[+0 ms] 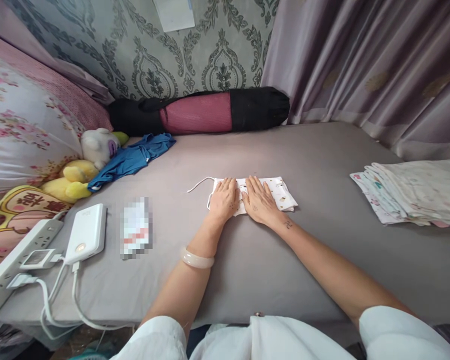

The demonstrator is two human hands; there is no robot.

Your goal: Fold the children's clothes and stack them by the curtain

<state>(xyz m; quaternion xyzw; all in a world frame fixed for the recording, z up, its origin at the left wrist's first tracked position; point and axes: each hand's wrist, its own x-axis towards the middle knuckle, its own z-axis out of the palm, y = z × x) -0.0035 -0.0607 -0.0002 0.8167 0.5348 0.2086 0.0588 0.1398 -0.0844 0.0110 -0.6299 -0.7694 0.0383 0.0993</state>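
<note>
A folded white cloth with a small print lies flat on the grey sheet. A white drawstring trails from its left end. Flat on the cloth's left half rests my left hand, palm down with the fingers stretched out; a pale bangle circles that wrist. My right hand presses on the middle of the cloth in the same way, fingers extended. Both hands touch the cloth without gripping it, and they cover much of its surface.
At right sits a stack of folded cloths. To the left are a white power bank, a power strip with cables, a blurred-out packet, a blue garment and plush toys. A black-and-pink bag lies along the wall.
</note>
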